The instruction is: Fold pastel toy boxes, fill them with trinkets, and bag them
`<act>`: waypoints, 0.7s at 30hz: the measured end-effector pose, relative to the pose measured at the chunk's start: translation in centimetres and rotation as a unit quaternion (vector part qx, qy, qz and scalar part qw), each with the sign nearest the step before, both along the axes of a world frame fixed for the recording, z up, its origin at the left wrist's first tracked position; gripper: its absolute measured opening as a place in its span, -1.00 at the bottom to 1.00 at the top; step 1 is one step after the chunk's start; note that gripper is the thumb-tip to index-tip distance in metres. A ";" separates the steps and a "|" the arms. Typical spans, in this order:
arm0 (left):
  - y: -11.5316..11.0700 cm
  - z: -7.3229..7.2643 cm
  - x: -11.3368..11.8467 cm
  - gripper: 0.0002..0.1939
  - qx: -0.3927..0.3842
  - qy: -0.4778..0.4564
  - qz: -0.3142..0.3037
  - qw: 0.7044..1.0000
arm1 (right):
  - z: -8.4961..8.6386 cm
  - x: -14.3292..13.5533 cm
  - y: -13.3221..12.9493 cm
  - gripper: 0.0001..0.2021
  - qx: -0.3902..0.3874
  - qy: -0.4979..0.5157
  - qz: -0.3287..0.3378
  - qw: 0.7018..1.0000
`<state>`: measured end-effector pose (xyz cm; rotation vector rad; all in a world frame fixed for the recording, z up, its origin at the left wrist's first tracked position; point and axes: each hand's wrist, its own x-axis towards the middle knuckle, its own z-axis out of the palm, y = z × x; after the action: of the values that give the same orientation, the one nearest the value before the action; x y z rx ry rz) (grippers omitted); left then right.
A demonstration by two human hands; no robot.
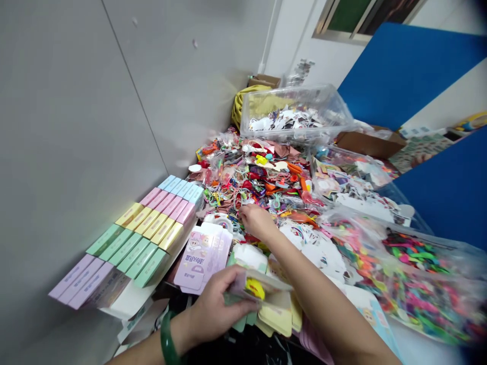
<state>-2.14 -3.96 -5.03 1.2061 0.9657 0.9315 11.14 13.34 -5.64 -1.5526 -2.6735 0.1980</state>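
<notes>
My left hand point(217, 305), below a green bangle point(168, 337), is wrapped round a small carton point(272, 295) with its open top facing up. A bright yellow item point(254, 288) shows inside the carton. Out over a heap of small colourful trinkets point(262, 177), my right hand point(255, 221) has its fingertips pinched together among the pieces. What sits between those fingers is too small to make out. Flattened purple cartons point(205, 256) lie just left of the hands, and yellow flattened cartons point(276, 319) are under the held one.
Rows of closed boxes point(142, 230) in several colours stand along the grey wall point(76, 126). A clear plastic bin point(297, 133) with paper cutouts is at the back. Bags of colourful plastic pieces point(414, 274) cover the right side, near a blue panel point(449, 203).
</notes>
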 end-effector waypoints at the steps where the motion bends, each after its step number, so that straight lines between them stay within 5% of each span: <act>1: 0.0 0.0 0.1 -0.64 -0.002 -0.007 0.001 1.000 | -0.3 -0.2 0.1 -0.76 -0.002 -0.002 -0.001 1.000; 15: -0.5 0.1 1.6 -0.58 -0.117 -0.228 0.002 0.967 | -1.3 0.0 1.1 -0.82 0.009 -0.014 -0.047 0.999; 21: -0.7 -0.1 1.3 -0.60 -0.119 -0.217 -0.022 0.969 | -0.9 -0.6 0.1 -0.71 0.031 -0.014 0.011 0.999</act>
<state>-0.88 -4.66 -5.09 0.7740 0.6720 0.9633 10.50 13.46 -6.53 -1.5199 -2.6906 0.0934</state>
